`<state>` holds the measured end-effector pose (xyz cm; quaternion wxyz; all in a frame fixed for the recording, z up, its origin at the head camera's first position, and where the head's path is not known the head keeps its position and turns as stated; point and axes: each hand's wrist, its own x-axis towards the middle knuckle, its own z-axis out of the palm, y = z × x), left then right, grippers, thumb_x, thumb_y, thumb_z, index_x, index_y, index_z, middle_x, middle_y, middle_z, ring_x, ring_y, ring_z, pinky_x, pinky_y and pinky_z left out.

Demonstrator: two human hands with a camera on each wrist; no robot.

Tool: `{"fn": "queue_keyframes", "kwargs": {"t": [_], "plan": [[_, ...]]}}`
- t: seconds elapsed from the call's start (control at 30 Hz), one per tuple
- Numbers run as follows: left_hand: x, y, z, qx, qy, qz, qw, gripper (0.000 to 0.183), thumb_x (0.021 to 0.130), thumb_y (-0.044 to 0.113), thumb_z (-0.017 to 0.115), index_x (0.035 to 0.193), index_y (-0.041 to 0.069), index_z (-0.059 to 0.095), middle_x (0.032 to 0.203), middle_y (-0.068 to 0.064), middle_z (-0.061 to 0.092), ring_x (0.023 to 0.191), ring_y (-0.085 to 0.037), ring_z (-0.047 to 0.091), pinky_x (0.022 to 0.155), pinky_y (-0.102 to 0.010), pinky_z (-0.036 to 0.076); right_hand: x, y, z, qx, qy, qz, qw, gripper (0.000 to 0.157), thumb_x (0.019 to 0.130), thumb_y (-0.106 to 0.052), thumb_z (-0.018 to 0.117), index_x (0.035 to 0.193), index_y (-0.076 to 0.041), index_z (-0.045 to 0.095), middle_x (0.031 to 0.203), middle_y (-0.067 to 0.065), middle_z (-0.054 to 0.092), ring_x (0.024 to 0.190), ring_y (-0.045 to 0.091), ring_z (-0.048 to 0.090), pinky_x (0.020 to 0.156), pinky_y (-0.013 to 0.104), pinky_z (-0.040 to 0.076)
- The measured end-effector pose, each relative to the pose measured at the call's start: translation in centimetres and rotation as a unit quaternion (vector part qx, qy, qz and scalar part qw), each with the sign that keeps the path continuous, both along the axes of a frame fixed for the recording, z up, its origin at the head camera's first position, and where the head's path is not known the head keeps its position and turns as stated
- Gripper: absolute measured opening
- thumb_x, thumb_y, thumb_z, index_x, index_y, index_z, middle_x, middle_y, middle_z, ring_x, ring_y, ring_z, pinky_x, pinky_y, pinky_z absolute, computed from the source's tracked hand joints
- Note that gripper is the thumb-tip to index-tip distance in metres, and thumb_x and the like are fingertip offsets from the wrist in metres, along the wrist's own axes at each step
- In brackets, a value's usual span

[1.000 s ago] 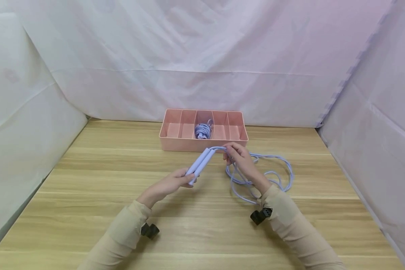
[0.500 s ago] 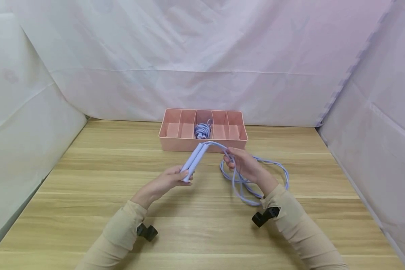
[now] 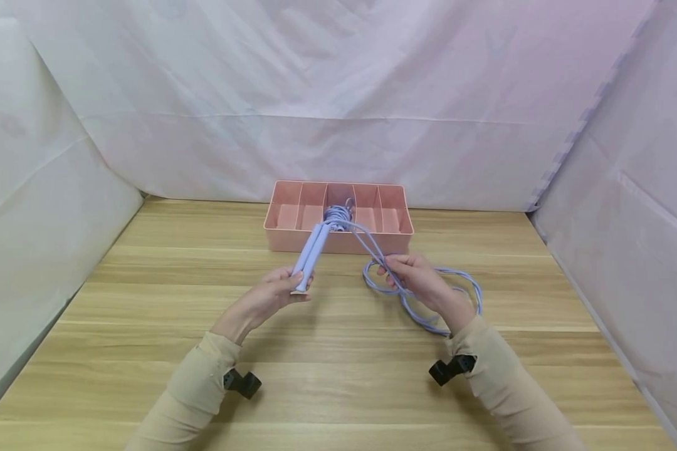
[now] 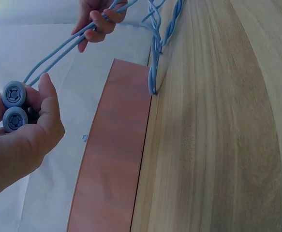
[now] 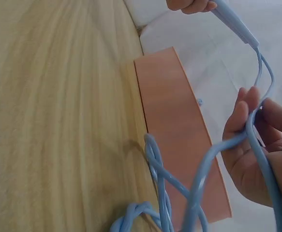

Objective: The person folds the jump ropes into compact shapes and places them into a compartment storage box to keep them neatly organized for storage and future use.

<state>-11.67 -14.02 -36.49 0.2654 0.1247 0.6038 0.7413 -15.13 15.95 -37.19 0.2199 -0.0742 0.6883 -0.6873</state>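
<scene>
The left hand [image 3: 267, 294] grips two handles [image 3: 314, 257] side by side near their lower ends, fingers wrapped round them in front of the box [image 3: 338, 243]. A second ago I had those handles further right and nearer the person; now their upper ends overlap the box's front wall in my head view, just below the coil [image 3: 336, 213] in its middle compartment.

The right hand [image 3: 423, 282] pinches the rope [image 5: 195, 193], thumb and fingertips closed on it, in front of the box's right corner. It has drawn back from the box and further right, so I see a longer stretch of rope between the hands than before. The rest hangs below that hand and lies in loose loops on the table [image 3: 338, 376], in front and to the right of the box. The box and its coil have stayed put.
</scene>
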Motion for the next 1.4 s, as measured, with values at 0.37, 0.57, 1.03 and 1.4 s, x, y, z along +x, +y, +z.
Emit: {"fn": "queue_keyframes", "kwargs": {"t": [0.37,0.57,1.03,1.4], "plan": [[-0.3,2.0,-0.8,-0.001,0.008,0.026,0.9996,0.036,0.098,0.013,0.038,0.122,-0.014,0.035,0.1,0.003,0.049,0.087,-0.006,0.049,0.092,-0.033,0.045,1.0,-1.1,-0.8,0.1,0.089,0.04,0.99,0.03,0.091,-0.014,0.054,0.102,0.014,0.06,0.069,0.001,0.058,0.059,0.005,0.047,0.052,0.019,0.039],[-0.3,4.4,-0.5,-0.02,0.008,0.067,0.9975,0.039,0.099,0.013,0.034,0.126,-0.015,0.032,0.1,0.001,0.051,0.086,-0.005,0.053,0.099,-0.045,0.04,1.3,-3.9,-1.3,0.217,0.256,0.01,0.942,0.022,0.089,-0.01,0.057,0.098,0.009,0.066,0.069,0.012,0.06,0.054,0.009,0.045,0.047,0.018,0.037],[-0.8,5.5,-0.1,-0.247,0.084,0.085,0.9615,0.025,0.095,0.01,0.04,0.105,-0.011,0.049,0.081,-0.008,0.053,0.071,-0.012,0.048,0.058,-0.022,0.043,2.5,-5.6,-0.9,0.53,0.709,0.094,0.456,0.009,0.085,-0.015,0.058,0.088,-0.008,0.062,0.079,0.001,0.055,0.064,0.011,0.053,0.047,0.019,0.043],[-0.2,6.0,-0.5,-0.313,0.174,0.018,0.9336,0.019,0.091,0.004,0.045,0.099,-0.01,0.056,0.085,-0.019,0.06,0.061,-0.012,0.047,0.049,-0.019,0.039,3.1,-5.5,0.8,0.504,0.662,0.158,0.532,0.011,0.08,-0.009,0.062,0.091,-0.009,0.061,0.08,0.001,0.053,0.064,0.012,0.051,0.047,0.023,0.044]]}}
